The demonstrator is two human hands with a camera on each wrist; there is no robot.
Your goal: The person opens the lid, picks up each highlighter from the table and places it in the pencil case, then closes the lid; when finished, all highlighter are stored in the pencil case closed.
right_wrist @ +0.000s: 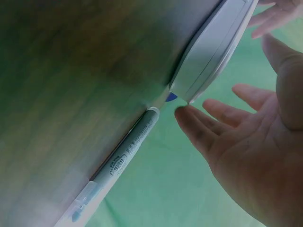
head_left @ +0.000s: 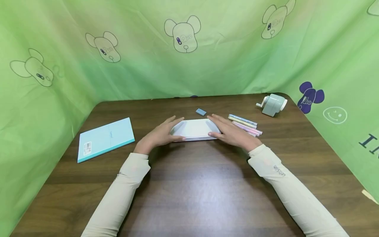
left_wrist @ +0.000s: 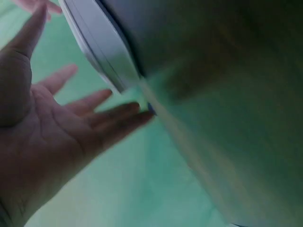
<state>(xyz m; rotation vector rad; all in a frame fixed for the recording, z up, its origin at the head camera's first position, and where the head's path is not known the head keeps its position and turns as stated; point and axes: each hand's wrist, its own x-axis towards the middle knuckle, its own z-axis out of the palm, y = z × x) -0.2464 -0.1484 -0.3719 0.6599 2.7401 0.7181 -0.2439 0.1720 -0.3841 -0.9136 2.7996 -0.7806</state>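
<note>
A flat white case (head_left: 195, 129) with bevelled ends lies on the wooden table, its long side facing me. My left hand (head_left: 162, 132) is at the left end, thumb along the front edge and fingers towards the back. At the right end, my right hand (head_left: 231, 131) mirrors it. Both wrist views show the fingers extended and spread about the case (right_wrist: 213, 52), not curled round it. Whether the fingertips touch it is hard to tell. Several pastel highlighters (head_left: 243, 121) lie beside the right hand, partly hidden by it. Behind the case is a small blue eraser (head_left: 201, 112).
A light blue notebook (head_left: 103, 140) with a barcode label lies at the left. At the back right stands a grey-green crank pencil sharpener (head_left: 273, 104). A green printed curtain (head_left: 142, 65) hangs behind and along both sides of the table (head_left: 195, 191).
</note>
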